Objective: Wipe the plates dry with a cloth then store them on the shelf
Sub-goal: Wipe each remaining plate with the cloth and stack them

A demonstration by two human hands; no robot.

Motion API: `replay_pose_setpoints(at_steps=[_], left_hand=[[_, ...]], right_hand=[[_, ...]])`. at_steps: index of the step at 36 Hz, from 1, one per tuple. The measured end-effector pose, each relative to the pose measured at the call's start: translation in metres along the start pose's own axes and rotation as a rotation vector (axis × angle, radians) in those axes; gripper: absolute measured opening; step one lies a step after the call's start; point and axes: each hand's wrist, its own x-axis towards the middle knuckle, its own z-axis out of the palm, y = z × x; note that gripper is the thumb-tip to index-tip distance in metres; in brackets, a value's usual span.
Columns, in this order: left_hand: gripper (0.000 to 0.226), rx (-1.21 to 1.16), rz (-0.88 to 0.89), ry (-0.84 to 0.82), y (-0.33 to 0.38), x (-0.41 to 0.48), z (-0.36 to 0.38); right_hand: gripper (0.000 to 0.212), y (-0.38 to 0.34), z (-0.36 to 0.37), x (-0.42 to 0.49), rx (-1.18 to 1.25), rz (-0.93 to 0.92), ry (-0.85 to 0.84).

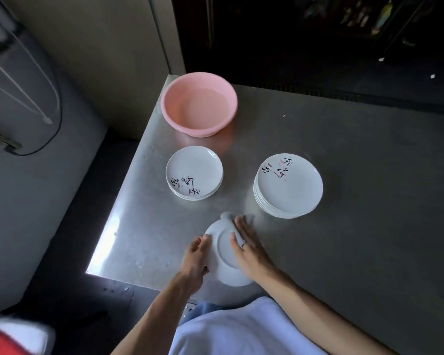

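A white plate (224,254) is held tilted over the near edge of the metal table, its underside and foot ring facing me. My left hand (195,260) grips its left rim. My right hand (246,242) presses a white cloth (228,218) flat against the plate's underside, fingers straight; most of the cloth is hidden under the palm. A short stack of white plates (194,172) with brush lettering sits at the table's middle left. A taller stack (289,185) of the same plates stands to the right.
A pink plastic basin (199,103) holding water stands at the table's far left corner. The steel table (369,201) stretches right; its left edge drops to a dark floor. A dark cabinet fills the background.
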Motion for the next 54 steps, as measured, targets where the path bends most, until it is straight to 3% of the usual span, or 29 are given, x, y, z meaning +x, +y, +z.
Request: replay_pose_setpoints(at_steps=[5, 8, 13, 16, 18, 22, 24, 27, 30, 31, 33, 35, 38, 39, 42, 44, 47, 52, 54], left_hand=[[0.029, -0.102, -0.027, 0.012, 0.005, 0.008, 0.015], [0.031, -0.188, -0.050, 0.048, 0.012, 0.011, 0.014], [0.036, -0.121, -0.015, 0.021, 0.010, 0.007, 0.011], [0.034, -0.072, 0.023, -0.084, 0.006, -0.001, 0.015], [0.030, -0.027, 0.047, -0.150, 0.005, -0.006, 0.018], [0.025, 0.022, 0.128, -0.211, 0.005, -0.012, 0.023], [0.025, 0.032, 0.133, -0.199, 0.006, -0.011, 0.022], [0.024, 0.020, 0.118, -0.173, 0.008, -0.010, 0.021], [0.025, 0.017, 0.127, -0.186, 0.009, -0.010, 0.020], [0.025, 0.024, 0.128, -0.197, 0.009, -0.010, 0.020], [0.026, 0.035, 0.123, -0.219, 0.009, -0.010, 0.022], [0.023, 0.045, 0.121, -0.247, 0.010, -0.011, 0.024], [0.022, 0.038, 0.128, -0.256, 0.009, -0.013, 0.024], [0.021, 0.017, 0.122, -0.244, 0.007, -0.013, 0.023], [0.011, -0.047, 0.089, -0.177, 0.004, -0.014, 0.021], [0.006, -0.086, 0.058, -0.139, 0.006, -0.011, 0.021], [0.016, -0.064, 0.035, -0.117, 0.016, -0.008, 0.022], [0.022, 0.069, 0.115, -0.240, 0.028, -0.014, 0.024], [0.022, 0.062, 0.124, -0.241, 0.027, -0.014, 0.022]], right_hand=[[0.059, 0.005, 0.010, -0.012, -0.228, -0.396, -0.239], [0.055, 0.017, -0.005, -0.023, -0.220, -0.503, -0.308], [0.065, 0.047, -0.010, -0.020, -0.221, -0.237, -0.152], [0.041, 0.035, -0.006, 0.004, -0.218, -0.110, -0.130], [0.046, 0.018, -0.003, 0.012, -0.088, -0.045, -0.106], [0.064, -0.007, 0.003, 0.005, 0.030, -0.344, -0.238], [0.062, -0.005, -0.001, 0.011, 0.091, -0.339, -0.197], [0.044, 0.012, -0.009, 0.026, 0.157, -0.162, -0.043], [0.045, 0.027, -0.011, 0.029, 0.130, 0.128, 0.063], [0.047, 0.029, -0.009, 0.025, 0.065, 0.128, 0.069], [0.050, 0.025, -0.004, 0.013, -0.059, -0.064, 0.084], [0.048, 0.022, 0.004, 0.003, -0.021, -0.312, 0.056], [0.048, 0.025, 0.008, -0.001, -0.014, -0.421, 0.009], [0.047, 0.030, 0.008, 0.001, -0.016, -0.363, 0.034], [0.053, 0.035, -0.003, 0.010, 0.134, 0.114, 0.082], [0.055, 0.036, -0.008, 0.016, 0.278, 0.219, 0.100], [0.050, 0.025, -0.013, 0.017, 0.308, 0.115, 0.076], [0.047, 0.015, -0.008, 0.009, 0.107, -0.385, -0.060], [0.047, 0.020, -0.003, 0.009, 0.059, -0.417, 0.006]])
